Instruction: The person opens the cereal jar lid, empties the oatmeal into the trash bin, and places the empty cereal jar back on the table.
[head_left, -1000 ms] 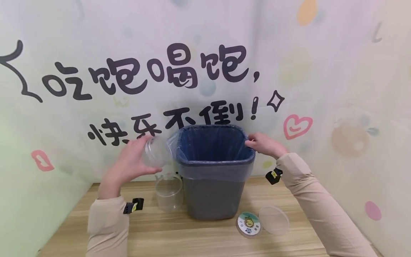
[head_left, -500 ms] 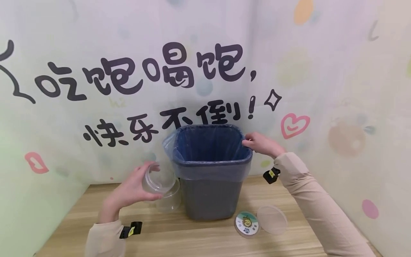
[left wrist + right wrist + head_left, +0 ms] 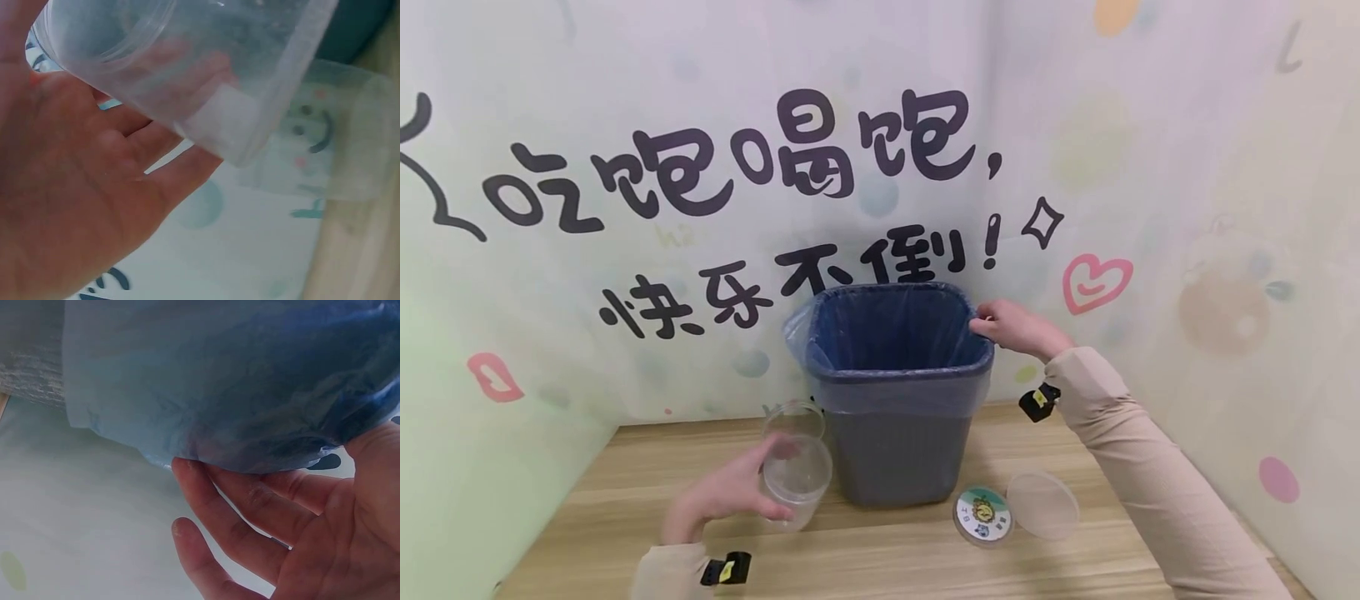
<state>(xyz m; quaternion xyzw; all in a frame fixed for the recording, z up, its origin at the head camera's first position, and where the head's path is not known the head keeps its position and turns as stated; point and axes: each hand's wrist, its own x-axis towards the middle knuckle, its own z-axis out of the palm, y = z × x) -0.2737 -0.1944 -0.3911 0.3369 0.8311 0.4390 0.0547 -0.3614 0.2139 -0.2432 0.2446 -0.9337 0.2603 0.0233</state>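
Observation:
My left hand (image 3: 730, 492) holds a clear plastic jar (image 3: 801, 483) low over the table, its thumb on the near side. In the left wrist view the fingers show through the wall of this jar (image 3: 250, 81), and its mouth has no lid. Just behind it stands a second clear jar (image 3: 792, 410), partly hidden by the held one. My right hand (image 3: 1018, 327) grips the right rim of a grey trash bin (image 3: 895, 458), thumb over the edge. A translucent blue liner (image 3: 156, 381) folds over the rim, and the fingertips press its outside in the right wrist view.
A round lid with a printed label (image 3: 983, 515) lies in front of the bin on the right, next to a plain clear lid (image 3: 1043, 506). A patterned wall (image 3: 880, 200) rises close behind the wooden table (image 3: 880, 567).
My left hand has come down from beside the bin's rim to the table with the jar, which now sits in front of the second jar. The right hand keeps its grip on the rim.

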